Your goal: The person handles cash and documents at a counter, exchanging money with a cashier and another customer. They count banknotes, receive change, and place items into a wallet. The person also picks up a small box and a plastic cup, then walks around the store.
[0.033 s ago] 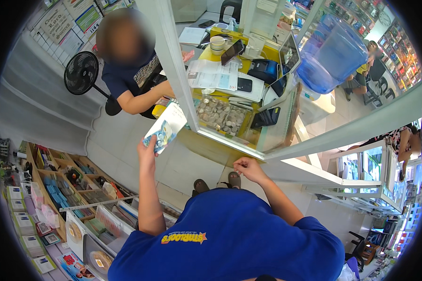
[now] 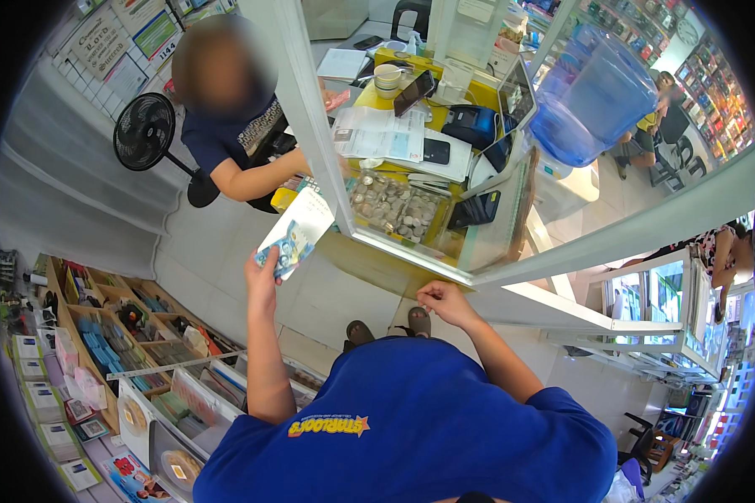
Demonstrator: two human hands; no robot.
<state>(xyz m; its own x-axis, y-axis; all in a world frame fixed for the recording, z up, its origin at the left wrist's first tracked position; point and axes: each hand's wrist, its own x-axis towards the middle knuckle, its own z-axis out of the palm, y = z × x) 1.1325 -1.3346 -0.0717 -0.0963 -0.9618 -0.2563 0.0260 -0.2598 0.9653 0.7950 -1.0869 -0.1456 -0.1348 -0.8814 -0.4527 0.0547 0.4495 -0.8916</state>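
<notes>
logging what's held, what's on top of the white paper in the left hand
A blue banknote lies on the white paper in the left hand; whatever it covers is hidden.

The table (image 2: 367, 99) behind the glass has a yellow top, and much of it is covered. Printed papers (image 2: 377, 132) are spread near the middle, beside a flat white item (image 2: 456, 166) that bears a dark phone (image 2: 436, 151). Farther back stands a stack of bowls (image 2: 387, 79), with a tilted phone (image 2: 414, 92) just beside it, and to the right a blue-and-black machine (image 2: 468, 124). Coins (image 2: 394, 203) fill a shallow bin in the near part, and a dark handheld device (image 2: 475, 210) lies to their right. The pale tiled floor (image 2: 218, 256) carries a pair of sandals (image 2: 360, 333), worn on feet.
</notes>
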